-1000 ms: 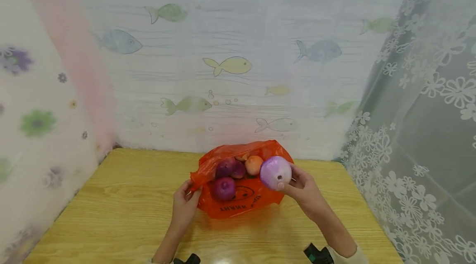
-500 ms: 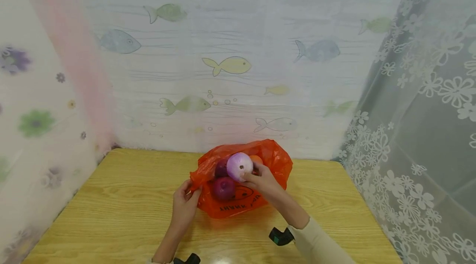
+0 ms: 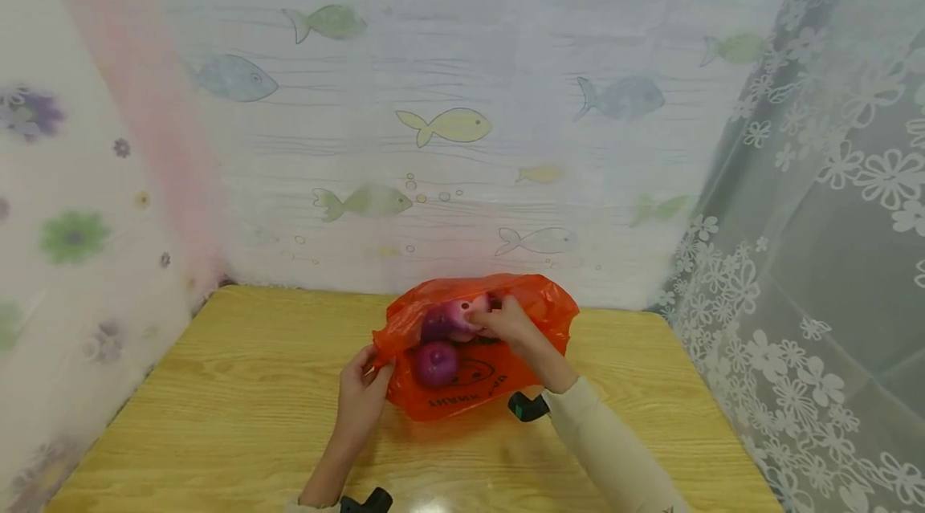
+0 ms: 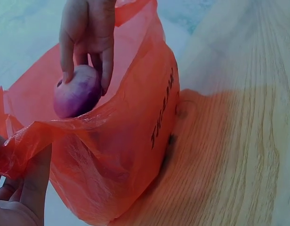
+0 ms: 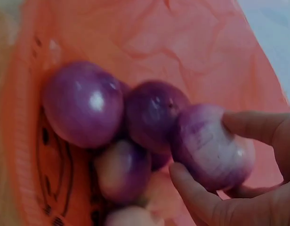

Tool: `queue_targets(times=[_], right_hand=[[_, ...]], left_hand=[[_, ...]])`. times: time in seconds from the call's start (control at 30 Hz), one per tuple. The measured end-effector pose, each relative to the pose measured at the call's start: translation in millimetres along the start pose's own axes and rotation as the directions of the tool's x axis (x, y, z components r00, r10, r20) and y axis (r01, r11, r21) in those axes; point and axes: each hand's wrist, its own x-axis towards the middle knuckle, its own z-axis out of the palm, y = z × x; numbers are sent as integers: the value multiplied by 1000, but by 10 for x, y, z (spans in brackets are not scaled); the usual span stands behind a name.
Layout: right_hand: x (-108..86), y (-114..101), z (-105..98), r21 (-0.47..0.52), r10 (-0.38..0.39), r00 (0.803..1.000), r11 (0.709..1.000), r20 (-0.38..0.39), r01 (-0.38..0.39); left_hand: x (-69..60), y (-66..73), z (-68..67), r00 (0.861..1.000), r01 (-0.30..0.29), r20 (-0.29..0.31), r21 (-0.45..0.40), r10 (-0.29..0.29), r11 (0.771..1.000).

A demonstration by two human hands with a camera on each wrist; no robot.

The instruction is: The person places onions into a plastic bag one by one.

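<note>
A red plastic bag (image 3: 470,392) with black lettering stands open on the table, its mouth facing me. My left hand (image 3: 361,391) pinches the bag's left rim, and the left wrist view shows the gathered film between thumb and fingers. Inside the bag's mouth, my right hand (image 3: 516,328) grips a pale purple onion (image 5: 208,146) between thumb and fingertips. Beside it in the bag lie a shiny purple onion (image 5: 84,106), a darker onion (image 5: 157,113) and a smaller purple-and-white one (image 5: 124,169). Lower pale shapes are blurred in the right wrist view.
The wood-grain table (image 3: 238,401) extends around the bag. Behind it hangs a curtain (image 3: 448,176) with printed fish, close to the table's back edge. Floral lace (image 3: 817,384) borders the right side. A black camera mount (image 3: 527,407) sits at my right wrist.
My right hand has carried the pale onion leftward from the bag's right side and lowered it into the mouth among the others. The left hand keeps holding the rim in place.
</note>
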Motion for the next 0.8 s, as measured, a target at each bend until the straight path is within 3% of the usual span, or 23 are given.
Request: queue_targets(times=[0.2, 0.47, 0.67, 0.8], right_hand=[[122, -32, -124, 7, 1, 999, 1000, -48, 0], [278, -10, -139, -136, -20, 982, 991, -188, -6], [367, 58, -154, -44, -109, 991, 993, -79, 106], [418, 116, -178, 4, -95, 993, 995, -76, 96]], left_hand=[[-3, -13, 11, 1000, -12, 1, -4, 12, 1000], [-6, -41, -11, 1000, -17, -2, 6, 17, 1000], [2, -33, -26, 1000, 18, -2, 18, -18, 1000], [5, -14, -31, 1000, 31, 4, 19, -31, 999]])
